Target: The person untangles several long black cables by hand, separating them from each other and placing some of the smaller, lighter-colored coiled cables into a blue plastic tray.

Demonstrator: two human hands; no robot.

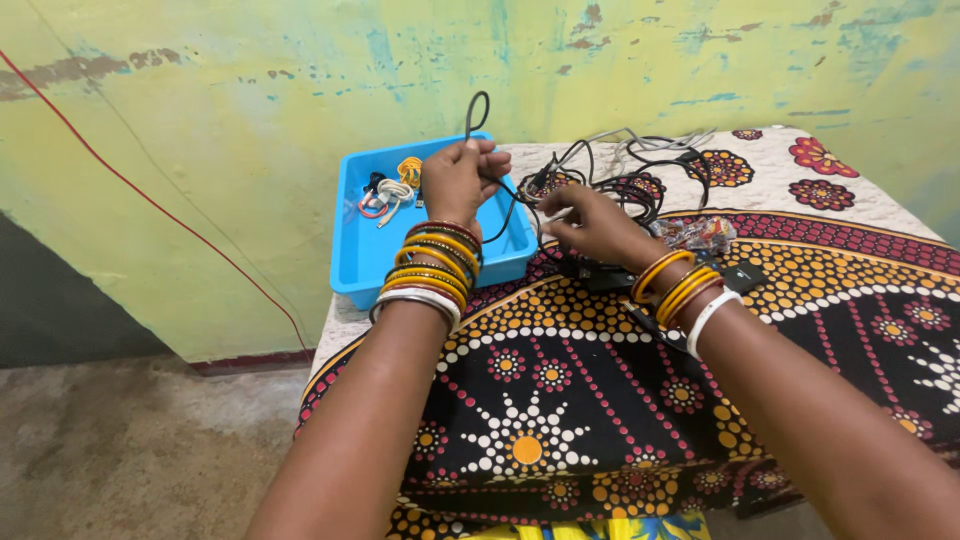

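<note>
Your left hand point(458, 178) is raised over the near edge of the shallow blue plastic tray point(362, 255), its fingers clenched around a thin black cable point(476, 112). A loop of that cable stands up above your fist, in front of the wall, and the rest drops from your fist, curves over the tray's right end and runs toward your other hand.

Your right hand point(592, 225) sits just right of the tray, low over the patterned cloth covering the table point(560, 400). Its fingers are pinched together on the same black cable, close to the tangled heap of black and grey cables point(640, 165) that lies just behind it on the cloth. Both wrists carry stacks of orange, yellow and white bangles.

Inside the tray, in its far left part, lie several small coiled cables point(390, 190): 1 white, 1 yellow, 1 red and 1 black, touching or just beside each other.

Just right of your right wrist lies a small clear plastic packet with reddish contents point(697, 234), and near it a flat black square object point(742, 276) rests on the cloth. Another dark object lies under your right hand, too hidden to make out.

A thin red wire point(150, 200) runs slantwise down the painted yellow-green wall point(250, 90) at the left.
</note>
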